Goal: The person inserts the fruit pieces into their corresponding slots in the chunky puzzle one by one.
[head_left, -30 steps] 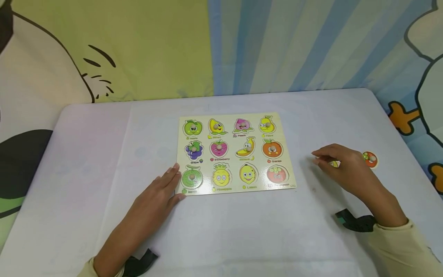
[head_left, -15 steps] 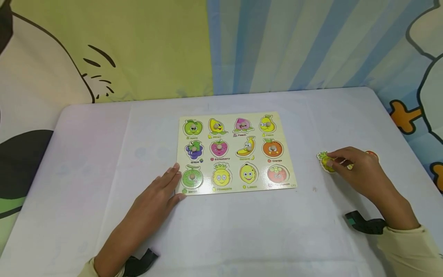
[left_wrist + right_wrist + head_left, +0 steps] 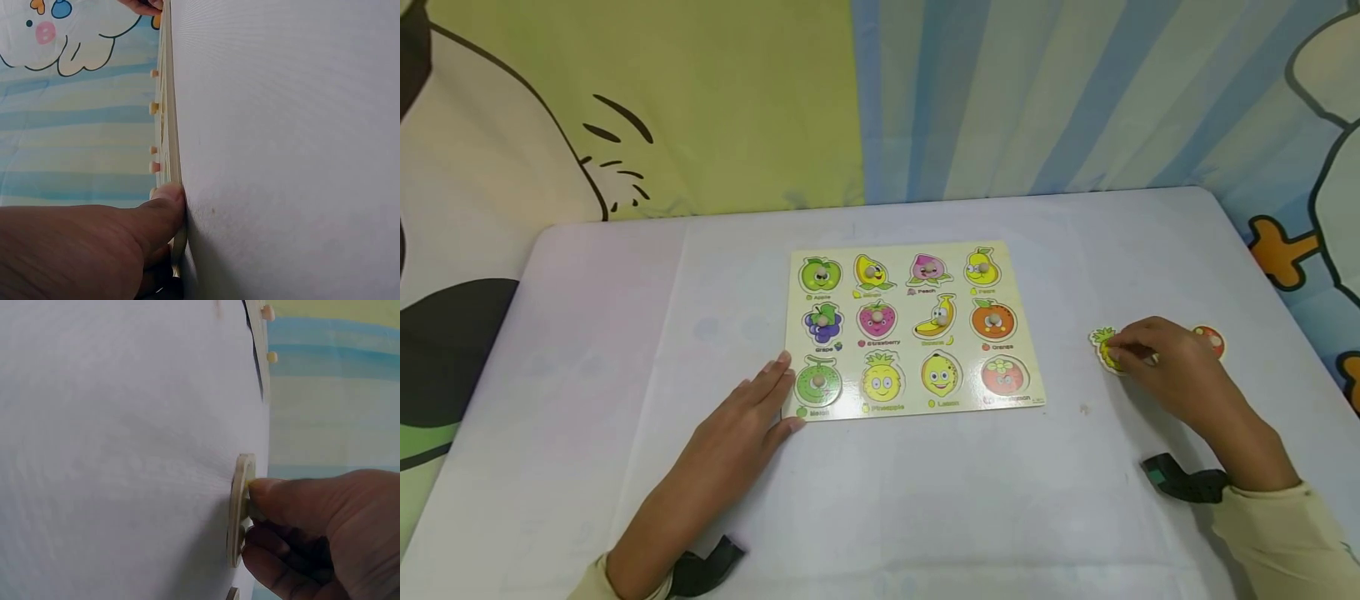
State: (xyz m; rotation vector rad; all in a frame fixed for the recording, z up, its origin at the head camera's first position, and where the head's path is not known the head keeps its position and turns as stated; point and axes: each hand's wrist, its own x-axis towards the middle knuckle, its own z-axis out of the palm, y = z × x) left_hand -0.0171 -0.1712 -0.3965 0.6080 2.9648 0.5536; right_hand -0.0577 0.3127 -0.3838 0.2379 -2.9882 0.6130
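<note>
A cream fruit puzzle board (image 3: 910, 402) lies mid-table with knobbed pieces seated in most of its shapes. Pineapple, lemon and persimmon show as flat pictures without knobs in the bottom row. My left hand (image 3: 730, 442) rests along the board's left edge, fingers extended, thumb at the near corner. To the right, my right hand (image 3: 1172, 367) pinches a pineapple puzzle piece (image 3: 1101, 342) between thumb and fingers. The right wrist view shows that piece (image 3: 235, 512) edge-on, close to the cloth. A red persimmon-like piece (image 3: 1212, 339) lies partly behind the hand. A yellow bit under the fingers is mostly hidden.
White cloth covers the table (image 3: 940, 500). A cartoon-printed curtain (image 3: 737, 108) hangs along its far side. Black straps (image 3: 1183, 481) sit at both wrists. Another piece's edge (image 3: 233, 594) shows at the bottom of the right wrist view.
My right hand has shifted right and slightly down and taken hold of the pineapple piece, which was hidden under it before. The left hand and board stay in place.
</note>
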